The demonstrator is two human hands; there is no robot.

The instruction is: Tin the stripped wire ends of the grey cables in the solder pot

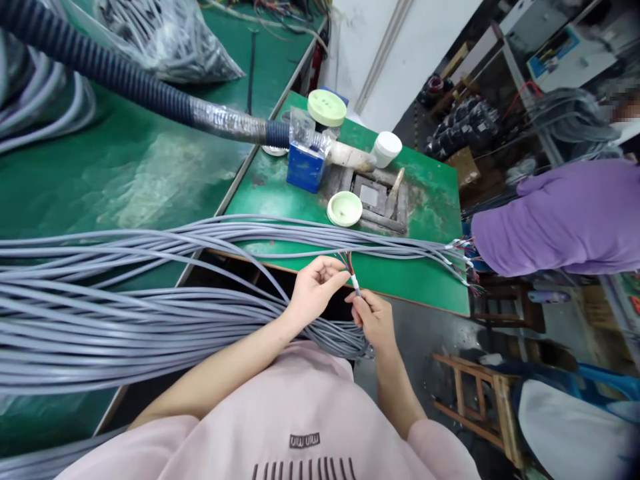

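Note:
Between my hands is the stripped end of a grey cable [357, 285], with thin coloured wires fanning out above a white band. My right hand [373, 318] grips the grey sheath just below that band. The fingers of my left hand [320, 283] are pinched together at the coloured wires [346, 260]. Just beyond my hands a bundle of grey cables [300, 233] runs across the green table, its stripped ends [467, 263] at the right edge. Another thick bundle of grey cables [200, 320] lies at the left and passes under my left forearm.
A ribbed hose [150, 87] ends above a soldering pot [370, 195] beside a blue box [305, 167]. A pale green dish [345, 209] and a white tub [387, 148] stand near it. A person in purple [560, 217] is at the right, near a wooden stool [480, 393].

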